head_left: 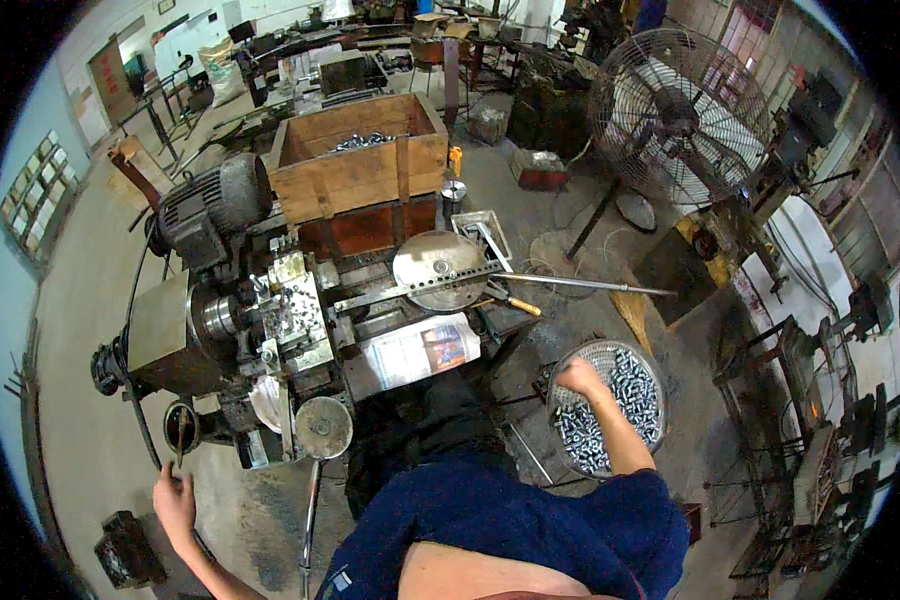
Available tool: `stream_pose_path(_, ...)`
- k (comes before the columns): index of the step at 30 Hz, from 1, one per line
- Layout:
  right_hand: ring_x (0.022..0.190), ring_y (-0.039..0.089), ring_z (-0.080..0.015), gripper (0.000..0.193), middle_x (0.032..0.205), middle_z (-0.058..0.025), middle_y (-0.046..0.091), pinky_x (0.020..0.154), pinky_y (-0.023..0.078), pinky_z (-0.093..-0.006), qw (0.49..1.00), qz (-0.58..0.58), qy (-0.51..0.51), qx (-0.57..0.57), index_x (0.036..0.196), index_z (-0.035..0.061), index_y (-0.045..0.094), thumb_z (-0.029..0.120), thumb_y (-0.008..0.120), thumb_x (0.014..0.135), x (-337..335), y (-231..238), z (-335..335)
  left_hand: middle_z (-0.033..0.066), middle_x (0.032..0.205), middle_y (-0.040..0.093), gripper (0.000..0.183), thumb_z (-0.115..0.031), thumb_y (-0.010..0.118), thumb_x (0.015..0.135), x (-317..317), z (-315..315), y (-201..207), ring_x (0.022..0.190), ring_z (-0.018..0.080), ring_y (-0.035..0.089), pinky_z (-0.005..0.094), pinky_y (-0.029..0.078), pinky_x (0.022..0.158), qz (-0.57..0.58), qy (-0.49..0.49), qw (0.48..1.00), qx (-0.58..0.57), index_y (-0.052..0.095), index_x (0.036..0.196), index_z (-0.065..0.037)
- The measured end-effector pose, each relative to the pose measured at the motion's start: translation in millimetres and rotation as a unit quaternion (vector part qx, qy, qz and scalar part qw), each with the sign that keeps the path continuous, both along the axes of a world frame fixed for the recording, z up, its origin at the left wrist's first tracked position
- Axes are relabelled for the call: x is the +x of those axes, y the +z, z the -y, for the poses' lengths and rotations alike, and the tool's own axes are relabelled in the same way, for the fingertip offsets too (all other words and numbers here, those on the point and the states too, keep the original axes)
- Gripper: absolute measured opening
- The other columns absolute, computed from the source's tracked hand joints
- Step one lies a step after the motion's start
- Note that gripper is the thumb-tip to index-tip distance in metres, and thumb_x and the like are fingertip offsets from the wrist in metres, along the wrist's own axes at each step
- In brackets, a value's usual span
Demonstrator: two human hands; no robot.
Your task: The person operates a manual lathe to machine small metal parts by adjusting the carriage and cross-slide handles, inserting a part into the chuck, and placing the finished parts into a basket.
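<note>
At the lower left, my left hand (175, 502) is just below a small dark handwheel (181, 428) on the lathe-like machine (295, 310). Its thumb and fingers are apart and reach toward the wheel's lower rim; whether they touch it is unclear. My right hand (578, 377) is closed over the upper left part of a round perforated basket (658, 385). What its fingers hold, if anything, is hidden. Many short shiny metal parts (625, 390) fill the basket, under and beside my right forearm.
A wooden box (360, 180) of metal parts stands behind the machine, beside a motor (215, 205). A long metal lever (590, 284) sticks out rightward above a wooden-handled tool (523, 305). A large caged fan (678, 118) and a broom (632, 318) are at right.
</note>
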State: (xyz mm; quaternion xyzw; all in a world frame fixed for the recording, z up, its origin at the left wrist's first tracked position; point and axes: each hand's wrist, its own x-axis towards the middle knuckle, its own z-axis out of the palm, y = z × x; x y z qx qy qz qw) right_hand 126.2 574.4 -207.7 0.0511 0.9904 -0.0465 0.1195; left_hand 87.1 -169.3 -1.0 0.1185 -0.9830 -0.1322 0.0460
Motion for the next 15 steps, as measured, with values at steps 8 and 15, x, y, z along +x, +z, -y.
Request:
stream_pose_path(8,0.104,0.049,-0.0368,0.053,0.113,-0.0214,0.047,0.087,0.043,-0.0386,0.801,-0.305,0.369,-0.359,0.109,0.0033,0.056,0.011,0.063,0.057,-108,178,275,0.0137,0.074,0.065,0.027,-0.022,0.061,0.081,-89,-190,9,0.068,0.0168,0.062,0.0295,0.046,0.064,-0.072,-0.273,0.919,0.274,0.063,0.09,0.003)
stream_pose_path(15,0.103,0.048,-0.0385,0.038,0.116,-0.0235,0.045,0.088,0.043,-0.0423,0.754,-0.241,0.432,-0.432,0.093,0.0,0.059,0.013,0.061,0.057,-122,210,353,0.0066,0.066,0.061,0.029,-0.024,0.056,0.085,-81,-204,25,0.061,0.0105,0.055,0.0258,0.044,0.056,0.042,-0.287,0.857,0.426,0.062,0.08,0.005)
